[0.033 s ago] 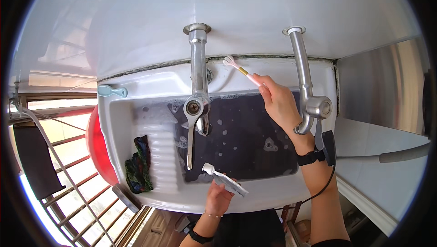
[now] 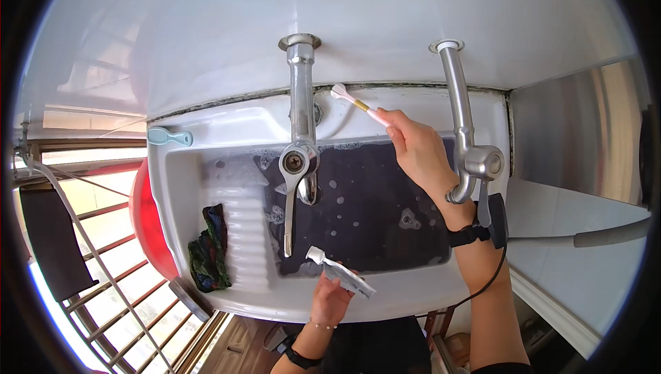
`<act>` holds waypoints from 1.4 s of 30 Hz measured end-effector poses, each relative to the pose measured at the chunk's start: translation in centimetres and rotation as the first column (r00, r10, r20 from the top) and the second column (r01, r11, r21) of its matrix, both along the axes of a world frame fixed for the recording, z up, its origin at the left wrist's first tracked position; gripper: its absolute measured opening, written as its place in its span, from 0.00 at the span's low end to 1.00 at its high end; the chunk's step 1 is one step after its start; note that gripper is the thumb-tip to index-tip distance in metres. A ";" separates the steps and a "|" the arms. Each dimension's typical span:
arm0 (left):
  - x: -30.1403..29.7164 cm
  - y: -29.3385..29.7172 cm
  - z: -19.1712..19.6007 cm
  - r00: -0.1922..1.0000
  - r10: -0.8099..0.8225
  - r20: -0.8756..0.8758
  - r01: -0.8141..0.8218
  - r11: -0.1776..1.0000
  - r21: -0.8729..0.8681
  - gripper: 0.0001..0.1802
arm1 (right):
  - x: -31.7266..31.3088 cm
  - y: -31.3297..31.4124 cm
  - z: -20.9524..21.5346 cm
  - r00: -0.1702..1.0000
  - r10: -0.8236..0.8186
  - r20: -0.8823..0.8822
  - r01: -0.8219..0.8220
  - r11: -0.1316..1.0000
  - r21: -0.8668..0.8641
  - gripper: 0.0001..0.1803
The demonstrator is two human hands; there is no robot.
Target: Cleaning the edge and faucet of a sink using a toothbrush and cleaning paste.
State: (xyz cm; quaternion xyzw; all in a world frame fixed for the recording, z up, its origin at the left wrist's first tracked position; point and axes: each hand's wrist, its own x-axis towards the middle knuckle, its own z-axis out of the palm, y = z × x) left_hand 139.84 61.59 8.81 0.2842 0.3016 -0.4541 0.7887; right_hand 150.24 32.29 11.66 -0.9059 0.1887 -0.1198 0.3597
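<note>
Against a glossy, pale wall [image 2: 206, 36], a white ceramic sink [image 2: 234, 129], wide and smooth-rimmed, with a dark, grimy seam [image 2: 413, 85] along the back edge. Beyond the left side, rows of slender window bars [image 2: 117, 291] in bright daylight; to the right, a brushed-metal panel [image 2: 578, 133] with blurry reflections. In the basin, dark grey water [image 2: 365, 215], flecked with clumps of white foam. At the basin's left, a ribbed washboard [image 2: 248, 236] in the same glazed white, and along its outer side a crumpled dark green cloth [image 2: 210, 250]. On the back left corner, a pale blue handle-shaped piece [image 2: 170, 137]; outside the left rim, a curved red tub [image 2: 155, 229]. Over the water, a shiny chrome left tap [image 2: 301, 91] with a long lever, and a duller, satin-finished right tap [image 2: 460, 98]. In the right hand [image 2: 420, 157], closed around the handle end, a slim pink-handled tool [image 2: 361, 105] with a gold band, its pale rounded head close to the seam; contact there, impossible to tell. In the left hand [image 2: 332, 298], gripped near the front rim, a flattened silvery-white tube [image 2: 351, 281], its white capped end angled over the water.
</note>
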 end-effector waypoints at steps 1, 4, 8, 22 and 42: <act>0.0 -0.1 0.0 1.000 -0.005 -0.005 0.005 1.000 -0.006 0.20 | 0.8 0.1 -0.1 1.000 -0.005 -0.005 0.005 1.000 -0.006 0.11; 0.0 -0.4 0.3 0.999 -0.041 -0.023 0.040 0.999 -0.024 0.20 | 3.3 0.4 -1.0 0.989 0.147 0.024 -0.138 0.965 -0.221 0.10; 0.2 0.4 0.5 1.000 0.003 0.002 -0.003 0.999 0.033 0.20 | 3.0 -0.4 -0.5 0.984 0.145 -0.108 -0.162 0.972 -0.169 0.12; -0.5 0.9 0.0 0.999 0.050 0.005 -0.050 0.999 0.009 0.19 | 1.4 -3.0 -1.5 0.984 0.066 0.166 0.000 0.929 -0.369 0.14; -0.8 -0.1 -0.2 1.000 -0.017 -0.009 0.017 1.000 0.009 0.21 | 5.1 -0.8 -2.8 0.914 0.125 0.387 0.088 0.867 -0.490 0.11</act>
